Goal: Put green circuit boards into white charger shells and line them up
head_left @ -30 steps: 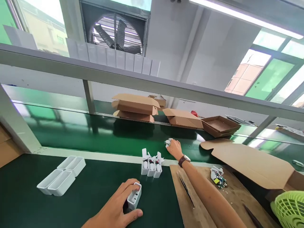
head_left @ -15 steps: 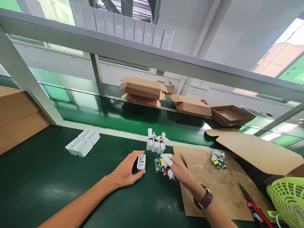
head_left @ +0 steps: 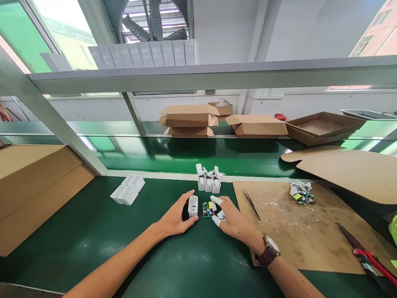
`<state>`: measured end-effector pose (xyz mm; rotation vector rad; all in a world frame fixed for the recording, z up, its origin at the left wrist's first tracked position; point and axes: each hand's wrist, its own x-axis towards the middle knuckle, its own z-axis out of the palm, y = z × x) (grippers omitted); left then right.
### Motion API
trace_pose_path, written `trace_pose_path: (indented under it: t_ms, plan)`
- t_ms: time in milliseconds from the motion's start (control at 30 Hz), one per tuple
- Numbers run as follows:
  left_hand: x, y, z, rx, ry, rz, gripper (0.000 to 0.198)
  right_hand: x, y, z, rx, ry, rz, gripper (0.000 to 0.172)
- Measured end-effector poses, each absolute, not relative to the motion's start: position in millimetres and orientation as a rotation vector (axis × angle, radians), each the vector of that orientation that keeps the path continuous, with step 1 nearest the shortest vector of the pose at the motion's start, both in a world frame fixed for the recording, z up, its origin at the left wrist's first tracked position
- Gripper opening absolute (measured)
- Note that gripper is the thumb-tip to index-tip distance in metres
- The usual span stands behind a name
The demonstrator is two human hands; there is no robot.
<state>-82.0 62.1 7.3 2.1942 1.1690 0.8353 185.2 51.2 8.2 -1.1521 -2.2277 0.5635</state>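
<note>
My left hand is closed around a small white charger housing that stands on the green table. My right hand, with white finger cots on its fingertips and a watch on the wrist, pinches a small green circuit board right beside the housing. Three white housings with parts sticking out stand in a row just behind both hands. A cluster of empty white housings lies to the left.
A brown board lies at the right with tweezers, another circuit board and red-handled cutters on it. A large carton stands at the left. Flat cardboard boxes sit beyond the green conveyor belt.
My right hand came back from the conveyor belt with a circuit board and brought it up against the housing in my left hand. The view tilted down and left.
</note>
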Motion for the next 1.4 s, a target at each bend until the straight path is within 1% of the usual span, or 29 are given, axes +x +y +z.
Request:
trace_pose_path:
  t_ms: [167,300,400,567,667,733,800,867,933,1000,1067,1167,1233,1300,1400]
  plan:
    - [-80.1,65.8,10.0,2.145,1.150,0.791,0.093,189.2,49.8,4.2,-1.147,-2.280,0.467,0.057]
    - [-81.8,65.1,8.9,2.143,1.001,0.864,0.088,187.9,47.1,4.0,-1.129,-2.251,0.409,0.060]
    - [-83.4,64.6,4.5,2.107,0.967,0.987,0.088,184.9,44.9,5.2,-1.117,-2.163,0.326,0.058]
    - [-81.3,63.0,-0.5,2.114,1.194,1.045,0.088,183.4,43.1,12.2,-1.108,-2.024,0.207,0.054]
    - [-80.5,60.6,0.7,2.065,1.345,1.003,0.083,184.1,42.8,16.4,-1.115,-1.973,0.153,0.056]
    - [-81.2,58.4,2.8,1.992,1.325,0.957,0.086,183.9,42.0,18.1,-1.081,-1.936,0.124,0.057]
    - [-81.9,56.4,5.1,1.927,1.217,0.910,0.095,182.2,39.9,19.4,-1.060,-1.874,0.164,0.056]
    - [-81.1,55.3,7.0,1.897,1.142,0.837,0.097,179.1,36.4,20.7,-1.088,-1.787,0.334,0.052]
    - [-77.9,55.3,7.8,1.883,1.157,0.741,0.092,175.3,32.4,22.1,-1.112,-1.716,0.548,0.050]
    - [-73.1,56.1,7.5,1.877,1.199,0.678,0.090,172.3,29.0,23.5,-1.078,-1.720,0.600,0.050]
    - [-68.5,56.7,6.9,1.906,1.200,0.680,0.088,170.6,26.8,25.1,-1.021,-1.790,0.447,0.053]
    - [-64.6,56.5,7.2,2.059,1.145,0.805,0.070,170.1,24.7,29.0,-0.980,-1.882,0.186,0.058]
    - [-64.5,55.9,8.4,2.184,1.095,0.944,0.062,170.0,22.9,32.2,-0.970,-1.908,0.131,0.061]
    - [-65.3,55.4,9.6,2.272,1.061,1.051,0.062,169.6,20.7,34.2,-0.938,-1.942,0.133,0.062]
    - [-66.5,54.9,9.8,2.329,1.037,1.085,0.064,168.4,17.6,32.7,-0.895,-2.020,0.117,0.063]
